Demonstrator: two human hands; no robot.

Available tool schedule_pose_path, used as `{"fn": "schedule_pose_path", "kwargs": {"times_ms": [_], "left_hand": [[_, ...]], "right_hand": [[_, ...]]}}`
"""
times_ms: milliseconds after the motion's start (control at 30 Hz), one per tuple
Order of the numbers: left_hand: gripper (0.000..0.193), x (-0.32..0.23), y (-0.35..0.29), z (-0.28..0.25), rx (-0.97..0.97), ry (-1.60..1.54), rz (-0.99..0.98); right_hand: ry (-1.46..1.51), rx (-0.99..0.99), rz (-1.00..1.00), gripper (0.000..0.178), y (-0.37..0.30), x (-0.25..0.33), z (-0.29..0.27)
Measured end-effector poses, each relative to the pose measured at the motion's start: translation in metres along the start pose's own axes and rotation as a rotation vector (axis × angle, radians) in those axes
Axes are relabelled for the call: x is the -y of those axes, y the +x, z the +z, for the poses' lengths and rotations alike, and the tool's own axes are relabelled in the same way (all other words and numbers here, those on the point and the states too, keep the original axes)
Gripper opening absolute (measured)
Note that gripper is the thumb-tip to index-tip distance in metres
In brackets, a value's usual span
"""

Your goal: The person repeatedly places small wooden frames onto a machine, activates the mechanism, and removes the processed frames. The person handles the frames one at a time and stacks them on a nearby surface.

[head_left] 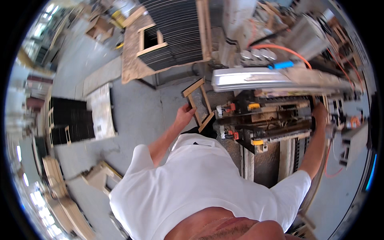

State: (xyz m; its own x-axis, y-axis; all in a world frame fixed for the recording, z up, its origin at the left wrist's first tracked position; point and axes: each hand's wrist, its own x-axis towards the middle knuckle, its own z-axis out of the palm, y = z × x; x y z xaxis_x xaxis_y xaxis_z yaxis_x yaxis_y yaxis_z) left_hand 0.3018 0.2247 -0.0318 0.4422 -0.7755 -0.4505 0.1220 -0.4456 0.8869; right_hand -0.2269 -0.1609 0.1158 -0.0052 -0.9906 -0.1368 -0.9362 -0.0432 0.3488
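Observation:
My left hand (185,115) is closed round one long side of a small wooden frame (192,103). Pale wood and dark edges make up this frame, which hangs tilted beside the clamping machine (276,124). Over at the machine's far right end, my right hand (319,112) reaches down with its fingers curled at a dark bar and a pale wood strip (326,105). What those fingers grip is partly hidden. Red-and-silver clamps (230,135) and yellow blocks (257,142) sit at the machine's left end.
A long silver metal beam (276,80) lies across the machine's back, with a blue tool (283,65) and an orange hose (288,49) behind. Black slatted panels rest on a wooden table (130,60). More dark panels (70,116) and timber stacks (70,212) stand left.

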Motion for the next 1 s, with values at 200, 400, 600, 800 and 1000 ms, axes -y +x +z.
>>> {"fn": "schedule_pose_path", "kwargs": {"times_ms": [200, 400, 600, 800, 1000], "left_hand": [[0.026, -0.009, 0.013, -0.080, -0.134, -0.117, 0.281], [0.026, -0.101, 0.036, -0.216, -0.220, -0.294, 0.335], [0.031, -0.161, 0.147, -0.344, -0.184, -0.422, 0.282], [0.030, -0.180, 0.283, -0.386, -0.112, -0.351, 0.206], [0.033, -0.177, 0.331, -0.379, -0.391, -0.031, 0.230]], "right_hand": [[0.052, -0.055, 0.077, 0.040, 0.011, -0.012, 0.020], [0.130, -0.078, 0.130, 0.037, -0.025, 0.011, -0.035], [0.870, -0.780, 0.123, 0.028, -0.103, 0.084, -0.085], [1.233, -0.837, 0.056, 0.016, -0.234, 0.220, -0.087], [1.609, -0.428, 0.177, 0.008, -0.302, 0.323, -0.010]]}}
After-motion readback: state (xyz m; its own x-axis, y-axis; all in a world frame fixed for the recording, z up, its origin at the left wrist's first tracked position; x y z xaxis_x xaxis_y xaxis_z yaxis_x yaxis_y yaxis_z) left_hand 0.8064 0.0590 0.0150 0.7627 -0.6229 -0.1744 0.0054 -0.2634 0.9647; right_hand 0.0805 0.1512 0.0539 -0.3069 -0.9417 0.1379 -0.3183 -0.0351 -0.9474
